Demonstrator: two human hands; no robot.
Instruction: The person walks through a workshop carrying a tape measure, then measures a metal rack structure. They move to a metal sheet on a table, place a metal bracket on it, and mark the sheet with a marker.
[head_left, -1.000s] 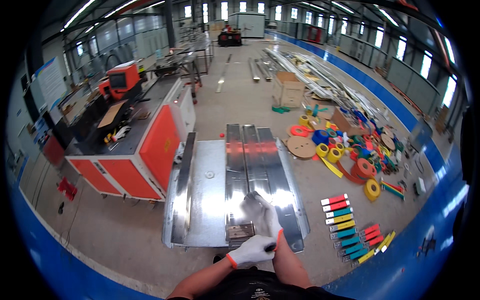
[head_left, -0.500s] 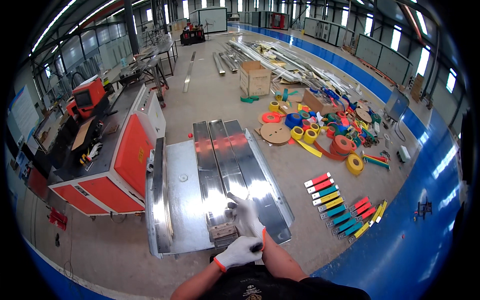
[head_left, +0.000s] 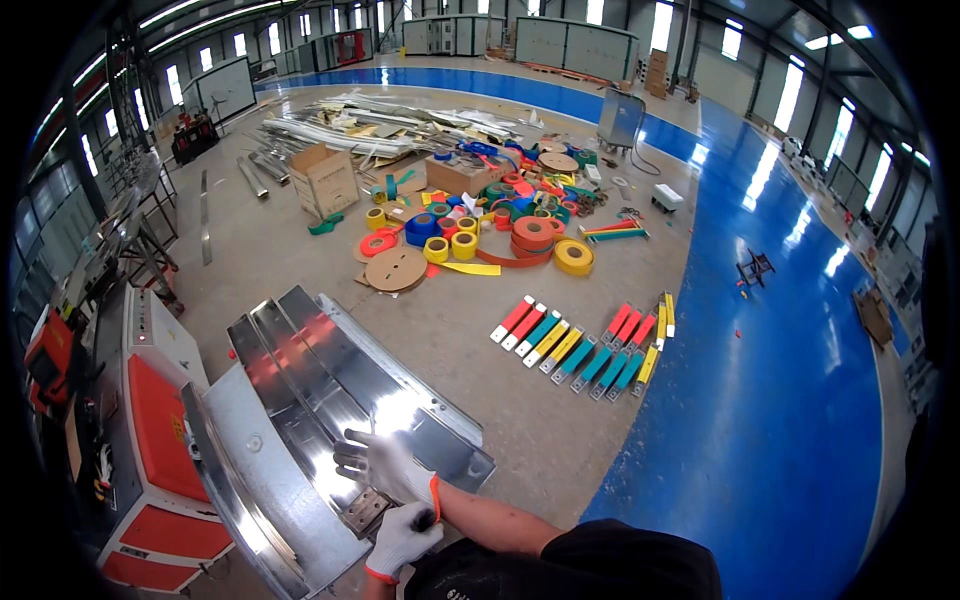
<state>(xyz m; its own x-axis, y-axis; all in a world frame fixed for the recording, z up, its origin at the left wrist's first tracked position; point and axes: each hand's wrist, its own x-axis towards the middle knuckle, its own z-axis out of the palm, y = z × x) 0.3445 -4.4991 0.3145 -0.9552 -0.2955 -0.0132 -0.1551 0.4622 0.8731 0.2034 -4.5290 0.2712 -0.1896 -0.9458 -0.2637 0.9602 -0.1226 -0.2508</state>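
My right hand [head_left: 395,468], in a white work glove with grey fingertips and an orange cuff, is open, its fingers spread above the metal strips. My left hand [head_left: 402,535], gloved likewise, is closed at the right wrist, pinching the edge of the right glove's cuff [head_left: 435,498]. A dark fingertip shows there; part of the grip is hidden. Below the hands, a small metal block with holes [head_left: 366,511] sits at the near end of the strips. Long shiny metal strips [head_left: 300,365] lie side by side on a grey metal table [head_left: 285,485].
A red and white machine cabinet [head_left: 165,420] stands at left. Red, teal and yellow sleeved bars [head_left: 570,358] lie on the floor at right. Beyond are tape rolls [head_left: 533,235], a cardboard box [head_left: 324,181] and piled metal strips [head_left: 350,125]. A blue floor lane [head_left: 740,400] runs along the right.
The view has swung right, so the table and machine sit further left. My right hand's fingers have spread apart; my left hand stays at the right wrist.
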